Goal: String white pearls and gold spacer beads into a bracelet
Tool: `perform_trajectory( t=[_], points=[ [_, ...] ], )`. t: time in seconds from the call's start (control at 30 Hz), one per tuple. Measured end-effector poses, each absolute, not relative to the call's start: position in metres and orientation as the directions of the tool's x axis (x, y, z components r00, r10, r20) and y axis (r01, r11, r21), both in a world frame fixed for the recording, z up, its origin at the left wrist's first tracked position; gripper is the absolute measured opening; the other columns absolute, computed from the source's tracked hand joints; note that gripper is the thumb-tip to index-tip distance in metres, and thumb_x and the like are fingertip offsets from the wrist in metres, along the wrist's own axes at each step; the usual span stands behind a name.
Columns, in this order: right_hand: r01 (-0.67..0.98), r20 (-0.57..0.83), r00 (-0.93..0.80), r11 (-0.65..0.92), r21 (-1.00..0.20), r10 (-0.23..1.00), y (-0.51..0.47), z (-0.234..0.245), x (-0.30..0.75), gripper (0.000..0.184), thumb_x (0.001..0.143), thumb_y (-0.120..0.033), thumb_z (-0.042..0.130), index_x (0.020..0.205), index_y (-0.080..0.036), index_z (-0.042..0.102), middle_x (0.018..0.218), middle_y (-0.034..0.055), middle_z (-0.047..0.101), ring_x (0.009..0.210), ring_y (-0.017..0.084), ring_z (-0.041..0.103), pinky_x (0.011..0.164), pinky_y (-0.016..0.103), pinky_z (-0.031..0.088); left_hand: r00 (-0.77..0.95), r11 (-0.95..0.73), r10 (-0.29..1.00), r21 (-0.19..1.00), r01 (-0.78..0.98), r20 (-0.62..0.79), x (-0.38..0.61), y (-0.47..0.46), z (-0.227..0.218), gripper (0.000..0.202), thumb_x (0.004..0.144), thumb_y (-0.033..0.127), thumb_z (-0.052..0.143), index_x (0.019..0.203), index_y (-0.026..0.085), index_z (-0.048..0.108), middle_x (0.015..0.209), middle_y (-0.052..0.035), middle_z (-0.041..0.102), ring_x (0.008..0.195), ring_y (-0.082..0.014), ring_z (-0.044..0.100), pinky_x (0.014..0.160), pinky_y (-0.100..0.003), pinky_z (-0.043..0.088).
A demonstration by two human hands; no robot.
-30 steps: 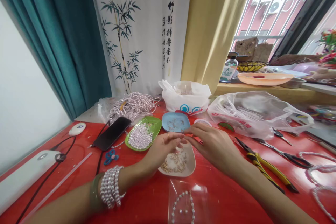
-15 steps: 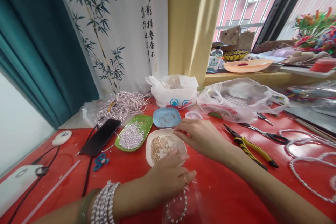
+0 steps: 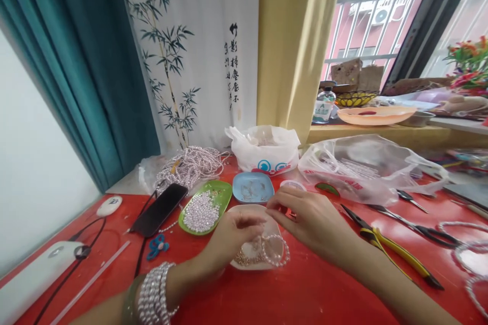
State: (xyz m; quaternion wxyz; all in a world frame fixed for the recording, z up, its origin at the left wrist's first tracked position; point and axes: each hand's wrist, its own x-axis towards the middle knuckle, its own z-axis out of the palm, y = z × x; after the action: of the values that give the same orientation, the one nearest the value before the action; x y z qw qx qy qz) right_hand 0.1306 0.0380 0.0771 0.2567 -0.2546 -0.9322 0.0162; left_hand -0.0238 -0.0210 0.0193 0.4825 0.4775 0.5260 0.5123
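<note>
My left hand (image 3: 234,233) is closed in a pinch, and from its fingertips hangs a small loop of pearly beads, a beaded bracelet (image 3: 286,251). Close by, my right hand (image 3: 305,208) has its fingers bent together near the left fingertips; whatever is in them, if anything, is too small to make out. Under both hands stands a pale dish (image 3: 238,209) with gold beads (image 3: 246,258), partly hidden by the left hand and the bracelet. Behind it sit a blue dish (image 3: 253,188) with small bits and a green dish (image 3: 225,193) holding pearl beads (image 3: 201,212).
Yellow-handled pliers (image 3: 396,249) and scissors (image 3: 423,228) lie to the right, beside strings of beads (image 3: 470,251). A black phone (image 3: 159,209) and bundled bead strands (image 3: 190,167) are at left. Plastic bags (image 3: 265,150) stand at the back.
My left hand has risen from the near table area with the bracelet, which lay on clear plastic before, and is now by my right hand. The view has tilted up and left.
</note>
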Motion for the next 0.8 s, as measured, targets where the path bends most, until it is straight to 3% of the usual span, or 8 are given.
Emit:
perform_trajectory(
  t=[0.2, 0.33, 0.47, 0.53, 0.63, 0.67, 0.8],
  points=[
    [0.406, 0.535, -0.779, 0.913, 0.035, 0.326, 0.031, 0.065, 0.122, 0.02, 0.082, -0.018, 0.043, 0.079, -0.017, 0.062, 0.07, 0.0043, 0.061, 0.06, 0.015, 0.055, 0.05, 0.024, 0.037, -0.11, -0.077, 0.991, 0.995, -0.07, 0.069, -0.023, -0.025, 0.028, 0.015, 0.065, 0.019, 0.062, 0.076, 0.014, 0.07, 0.079, -0.0061, 0.067, 0.07, -0.0164, 0.057, 0.064, -0.027, 0.044],
    [0.378, 0.563, -0.793, 0.912, 0.157, 0.232, 0.027, 0.063, 0.12, 0.017, 0.079, -0.015, 0.046, 0.071, -0.016, 0.06, 0.064, 0.0036, 0.059, 0.056, 0.016, 0.053, 0.046, 0.025, 0.036, -0.124, -0.247, 0.958, 0.965, 0.094, 0.257, -0.025, -0.026, 0.029, 0.014, 0.069, 0.016, 0.06, 0.077, 0.017, 0.071, 0.08, -0.0044, 0.066, 0.078, -0.0172, 0.057, 0.074, -0.028, 0.042],
    [0.335, 0.564, -0.809, 0.918, 0.214, 0.164, 0.026, 0.06, 0.119, 0.018, 0.074, -0.007, 0.048, 0.062, -0.014, 0.058, 0.057, 0.0028, 0.055, 0.05, 0.014, 0.048, 0.042, 0.024, 0.031, -0.09, -0.323, 0.932, 0.918, 0.23, 0.35, -0.027, -0.024, 0.026, 0.012, 0.071, 0.017, 0.059, 0.071, 0.019, 0.071, 0.071, -0.0023, 0.064, 0.07, -0.0148, 0.055, 0.066, -0.024, 0.042],
    [0.33, 0.588, -0.769, 0.943, 0.029, 0.251, 0.029, 0.06, 0.118, 0.018, 0.073, -0.006, 0.048, 0.061, -0.015, 0.058, 0.057, 0.0023, 0.055, 0.051, 0.013, 0.047, 0.044, 0.024, 0.032, -0.09, -0.296, 0.943, 0.93, 0.22, 0.321, -0.027, -0.022, 0.023, 0.011, 0.071, 0.018, 0.059, 0.068, 0.018, 0.07, 0.07, -0.0025, 0.064, 0.069, -0.0147, 0.056, 0.066, -0.024, 0.042],
    [0.312, 0.532, -0.632, 0.813, -0.491, 0.564, 0.04, 0.058, 0.116, 0.015, 0.065, -0.006, 0.049, 0.058, -0.017, 0.057, 0.057, -0.0013, 0.055, 0.052, 0.011, 0.047, 0.049, 0.023, 0.034, -0.105, -0.235, 0.961, 0.958, 0.167, 0.254, -0.028, -0.02, 0.021, 0.011, 0.069, 0.016, 0.06, 0.07, 0.018, 0.07, 0.073, -0.0029, 0.066, 0.07, -0.015, 0.057, 0.067, -0.025, 0.043],
    [0.303, 0.487, -0.584, 0.731, -0.611, 0.649, 0.046, 0.056, 0.117, 0.014, 0.063, -0.007, 0.049, 0.057, -0.017, 0.055, 0.055, -0.0026, 0.054, 0.051, 0.011, 0.047, 0.049, 0.022, 0.035, -0.11, -0.221, 0.965, 0.963, 0.155, 0.239, -0.028, -0.02, 0.021, 0.012, 0.069, 0.015, 0.059, 0.071, 0.018, 0.07, 0.075, -0.0031, 0.067, 0.07, -0.0151, 0.058, 0.067, -0.025, 0.044],
    [0.329, 0.384, -0.398, 0.521, -0.788, 0.833, 0.089, 0.046, 0.133, 0.015, 0.071, -0.015, 0.046, 0.058, -0.017, 0.052, 0.045, -0.0062, 0.044, 0.039, 0.008, 0.042, 0.039, 0.02, 0.033, -0.127, -0.192, 0.97, 0.975, 0.114, 0.206, -0.029, -0.02, 0.027, 0.012, 0.069, 0.015, 0.058, 0.072, 0.017, 0.07, 0.078, -0.0036, 0.067, 0.071, -0.015, 0.059, 0.063, -0.023, 0.045]
  ],
)
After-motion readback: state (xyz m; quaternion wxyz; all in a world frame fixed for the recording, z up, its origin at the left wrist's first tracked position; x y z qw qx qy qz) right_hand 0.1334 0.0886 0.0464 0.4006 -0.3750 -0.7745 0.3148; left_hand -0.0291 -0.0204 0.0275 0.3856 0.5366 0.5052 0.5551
